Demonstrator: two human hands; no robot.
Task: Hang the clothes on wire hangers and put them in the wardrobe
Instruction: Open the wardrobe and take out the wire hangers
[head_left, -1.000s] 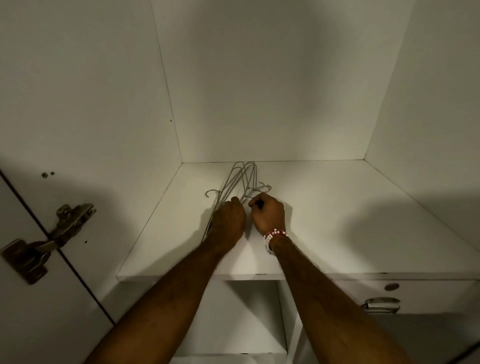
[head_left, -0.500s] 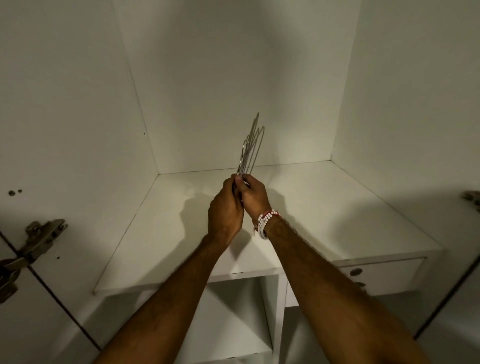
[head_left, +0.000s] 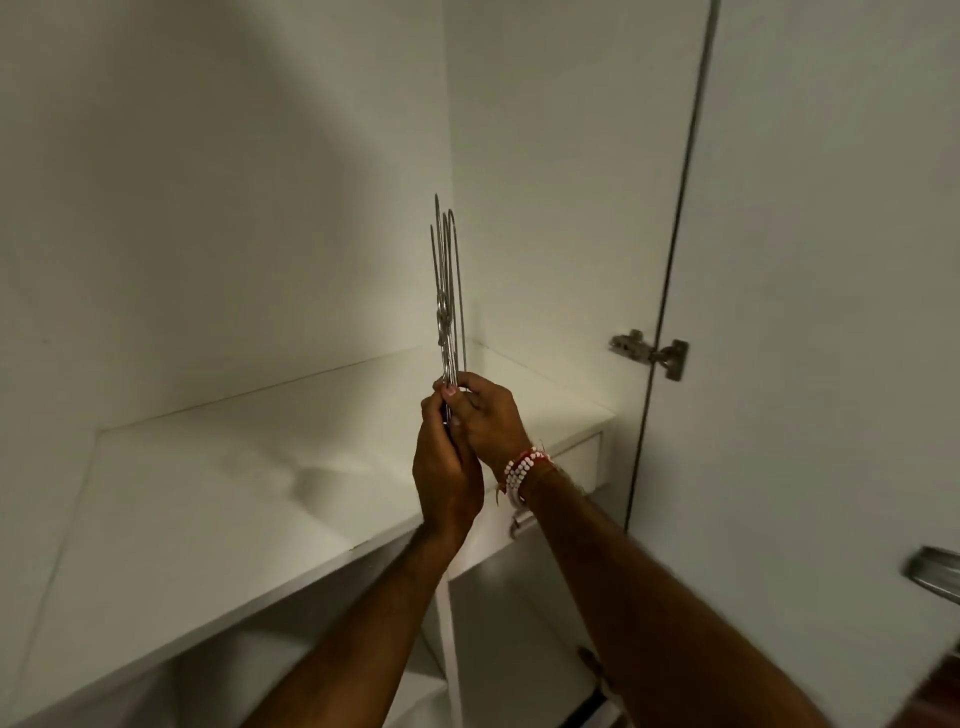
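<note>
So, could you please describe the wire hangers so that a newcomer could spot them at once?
Find the white wardrobe shelf across the middle; above its right end the left hand and right hand meet. The wire hangers stand upright from their grip, a thin bundle of shiny metal loops, unlike the squat hinge on the door.

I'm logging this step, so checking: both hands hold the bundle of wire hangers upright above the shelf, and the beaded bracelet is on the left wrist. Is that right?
Not quite. The head view shows the beaded bracelet on the right wrist, not the left. The rest stands: left hand and right hand grip the wire hangers upright above the shelf.
</note>
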